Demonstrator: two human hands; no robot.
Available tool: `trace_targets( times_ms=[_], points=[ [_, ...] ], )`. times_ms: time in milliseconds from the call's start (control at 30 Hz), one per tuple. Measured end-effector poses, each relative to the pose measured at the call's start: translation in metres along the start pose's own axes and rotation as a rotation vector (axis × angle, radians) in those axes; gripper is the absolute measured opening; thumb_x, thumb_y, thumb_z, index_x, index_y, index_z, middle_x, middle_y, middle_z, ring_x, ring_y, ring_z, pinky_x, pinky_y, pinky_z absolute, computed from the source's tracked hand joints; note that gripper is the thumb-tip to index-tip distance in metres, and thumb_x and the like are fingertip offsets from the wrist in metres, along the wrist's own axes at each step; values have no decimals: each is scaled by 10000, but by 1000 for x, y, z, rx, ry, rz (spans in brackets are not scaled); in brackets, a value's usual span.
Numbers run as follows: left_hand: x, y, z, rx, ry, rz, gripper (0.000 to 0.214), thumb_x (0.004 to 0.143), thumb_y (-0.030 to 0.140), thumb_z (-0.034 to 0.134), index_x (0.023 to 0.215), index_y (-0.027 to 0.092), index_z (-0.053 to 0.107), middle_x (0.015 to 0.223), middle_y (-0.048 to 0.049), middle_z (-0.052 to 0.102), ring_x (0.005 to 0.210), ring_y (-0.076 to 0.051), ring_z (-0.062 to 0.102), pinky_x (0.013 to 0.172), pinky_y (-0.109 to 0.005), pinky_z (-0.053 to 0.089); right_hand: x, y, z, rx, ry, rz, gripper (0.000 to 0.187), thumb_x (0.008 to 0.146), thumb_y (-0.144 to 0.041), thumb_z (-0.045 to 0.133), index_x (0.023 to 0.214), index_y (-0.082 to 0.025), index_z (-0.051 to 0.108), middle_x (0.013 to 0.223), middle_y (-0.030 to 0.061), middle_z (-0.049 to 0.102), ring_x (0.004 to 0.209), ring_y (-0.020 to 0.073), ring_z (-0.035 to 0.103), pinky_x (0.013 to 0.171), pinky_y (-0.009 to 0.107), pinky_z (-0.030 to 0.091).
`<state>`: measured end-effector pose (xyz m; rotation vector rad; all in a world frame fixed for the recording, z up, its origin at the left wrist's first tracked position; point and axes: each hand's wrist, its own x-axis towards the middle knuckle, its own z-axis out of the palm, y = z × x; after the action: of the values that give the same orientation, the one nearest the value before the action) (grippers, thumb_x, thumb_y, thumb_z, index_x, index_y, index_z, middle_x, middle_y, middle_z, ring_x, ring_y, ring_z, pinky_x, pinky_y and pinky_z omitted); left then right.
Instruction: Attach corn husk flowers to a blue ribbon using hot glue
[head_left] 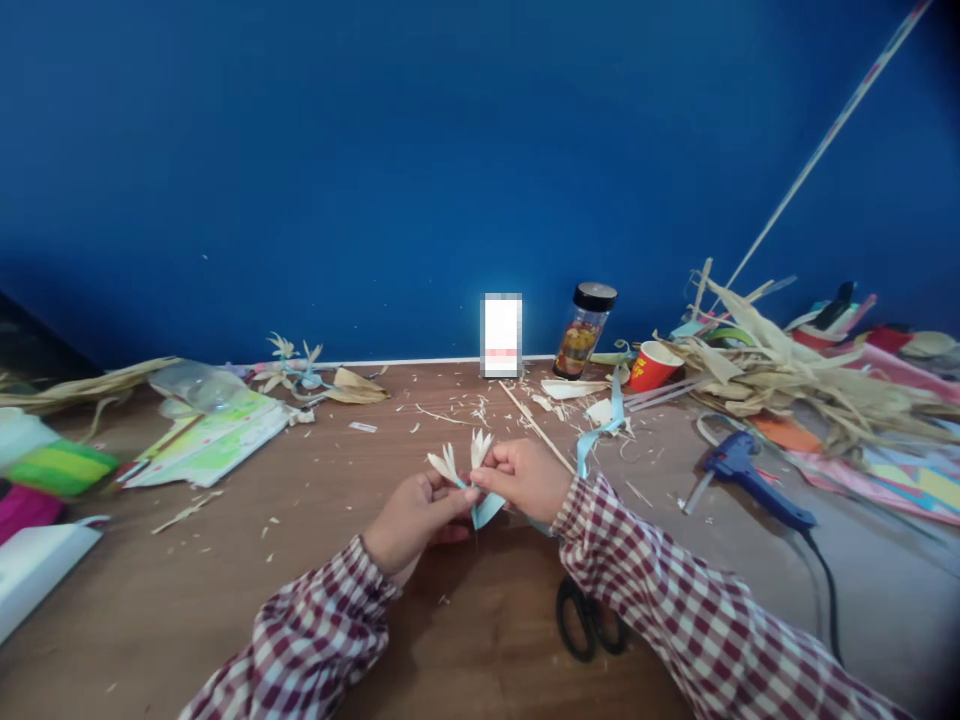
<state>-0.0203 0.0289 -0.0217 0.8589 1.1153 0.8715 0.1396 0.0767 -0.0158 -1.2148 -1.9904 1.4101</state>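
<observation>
My left hand (415, 520) and my right hand (525, 478) meet over the middle of the wooden table (315, 590). Both pinch a small craft piece (459, 465): two cream husk flowers with pointed petals, bound by a light blue ribbon (486, 510) that hangs below my fingers. More of the blue ribbon (604, 425) curls up behind my right wrist. A thin stick (534, 425) lies just beyond my right hand. Both sleeves are red and white check.
Black scissors (589, 620) lie under my right forearm. A blue glue gun (750, 478) with its cord rests to the right, beside a heap of dried husks (787, 385). A red cup (651, 366), a jar (585, 330), papers (210, 440) and husk scraps surround the spot.
</observation>
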Motion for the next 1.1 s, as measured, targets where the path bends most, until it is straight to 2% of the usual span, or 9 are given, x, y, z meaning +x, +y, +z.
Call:
trace_targets(
  times_ms=[167, 333, 433, 600, 800, 967, 1100],
  points=[
    [10, 2, 1, 50, 34, -53, 343, 555, 298, 742, 847, 154, 634, 689, -10, 653, 599, -89, 569, 521, -170, 408, -1, 3, -3, -4, 23, 7, 271, 755, -409, 527, 691, -146, 534, 490, -31, 501, 413, 67, 446, 380, 159, 318],
    [18, -7, 0, 57, 29, -66, 274, 555, 304, 738, 748, 133, 647, 659, -1, 646, 619, -95, 576, 610, -211, 456, 0, 11, -3, -30, 29, -5, 281, 739, -422, 543, 683, -147, 548, 468, -37, 492, 398, 67, 447, 376, 160, 320],
    [18, -13, -2, 74, 94, -63, 268, 553, 340, 730, 695, 137, 628, 608, 19, 625, 584, -98, 571, 605, -228, 472, 1, 16, -2, -59, 8, 4, 323, 715, -469, 557, 712, -147, 563, 468, -36, 507, 402, 73, 461, 380, 165, 320],
    [16, -16, -3, 75, 153, -49, 284, 557, 346, 725, 731, 151, 616, 606, 29, 623, 577, -104, 579, 583, -227, 481, 2, 19, -4, -163, -72, 54, 343, 628, -467, 638, 712, -138, 593, 471, -37, 518, 413, 67, 442, 383, 167, 292],
    [17, -19, 1, 77, 166, -52, 304, 547, 329, 733, 752, 147, 604, 614, 22, 623, 576, -117, 591, 571, -247, 494, 1, 21, -7, -177, -184, 59, 269, 673, -397, 600, 678, -129, 615, 500, -31, 521, 436, 59, 433, 393, 159, 283],
    [20, -21, 1, 98, 165, -61, 306, 537, 336, 735, 737, 153, 594, 597, 33, 607, 539, -103, 575, 546, -234, 486, 2, 27, -4, -198, -181, 32, 274, 709, -395, 562, 689, -126, 611, 469, -52, 472, 410, 46, 367, 381, 163, 233],
    [21, -22, -2, 111, 152, -55, 293, 540, 343, 731, 699, 147, 582, 603, 31, 604, 532, -95, 562, 553, -231, 479, 1, 26, -3, -188, -192, 68, 301, 740, -421, 527, 727, -131, 608, 485, -46, 504, 406, 49, 384, 385, 166, 242]
  ],
)
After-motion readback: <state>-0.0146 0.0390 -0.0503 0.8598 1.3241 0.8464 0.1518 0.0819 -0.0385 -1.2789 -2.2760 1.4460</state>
